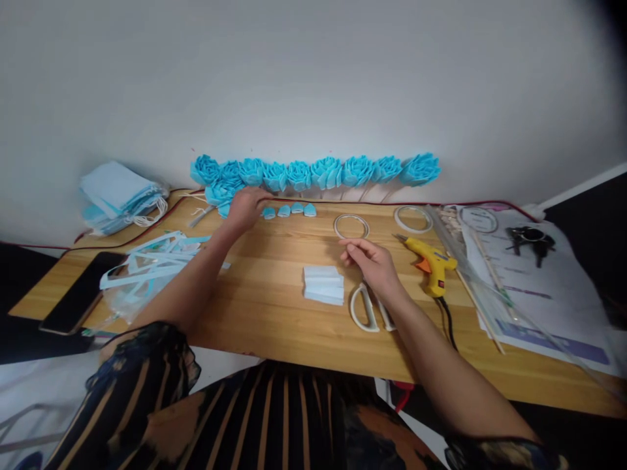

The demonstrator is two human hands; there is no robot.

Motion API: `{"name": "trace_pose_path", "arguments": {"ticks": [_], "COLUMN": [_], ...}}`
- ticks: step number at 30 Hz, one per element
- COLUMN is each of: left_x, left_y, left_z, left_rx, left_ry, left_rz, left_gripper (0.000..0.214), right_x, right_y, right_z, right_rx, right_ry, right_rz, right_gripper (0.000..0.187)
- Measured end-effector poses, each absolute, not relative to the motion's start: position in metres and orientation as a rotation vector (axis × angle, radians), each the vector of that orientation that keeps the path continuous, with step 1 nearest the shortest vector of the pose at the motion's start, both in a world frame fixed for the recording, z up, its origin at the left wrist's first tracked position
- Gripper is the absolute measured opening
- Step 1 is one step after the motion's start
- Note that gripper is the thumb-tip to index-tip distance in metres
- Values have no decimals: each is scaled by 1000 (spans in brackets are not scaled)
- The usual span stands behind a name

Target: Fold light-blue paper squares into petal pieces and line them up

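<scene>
Working barehanded at a light wooden desk (274, 274).
Holding the left hand (249, 206) beside four small, rounded blue fabric petals (284, 211) lying before ruffled blue fabric roses (327, 173); cannot tell its grip. Curling the right hand (367, 258) narrowly above white-handled scissors (371, 324), near pleated pale-blue cloth (323, 287).

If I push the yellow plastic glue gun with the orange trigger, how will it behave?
The yellow glue gun probably stays stiff, since its body looks moulded. It lies flat on the brown wooden table, so sliding seems likelier than tipping. Its attached black cord may tug back.
</scene>
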State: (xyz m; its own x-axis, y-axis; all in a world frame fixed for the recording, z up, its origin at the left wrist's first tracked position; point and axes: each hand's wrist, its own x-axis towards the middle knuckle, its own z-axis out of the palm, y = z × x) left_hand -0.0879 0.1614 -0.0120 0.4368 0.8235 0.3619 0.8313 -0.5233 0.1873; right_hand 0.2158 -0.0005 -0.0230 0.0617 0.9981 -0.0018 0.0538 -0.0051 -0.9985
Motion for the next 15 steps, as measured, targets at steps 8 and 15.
{"name": "trace_pose_path", "arguments": {"ticks": [8, 15], "left_x": [-84, -97], "left_y": [146, 156], "left_z": [-26, -7], "left_rx": [-2643, -2613], "left_ry": [-1424, -1489], "left_rz": [-392, -575], "left_gripper": [37, 41], "right_x": [215, 216], "right_y": [-1, 0], "right_z": [-21, -22], "right_rx": [-1283, -1300], "right_ry": [-1201, -1181], "right_rz": [1138, 1134], "right_gripper": [31, 30]}}
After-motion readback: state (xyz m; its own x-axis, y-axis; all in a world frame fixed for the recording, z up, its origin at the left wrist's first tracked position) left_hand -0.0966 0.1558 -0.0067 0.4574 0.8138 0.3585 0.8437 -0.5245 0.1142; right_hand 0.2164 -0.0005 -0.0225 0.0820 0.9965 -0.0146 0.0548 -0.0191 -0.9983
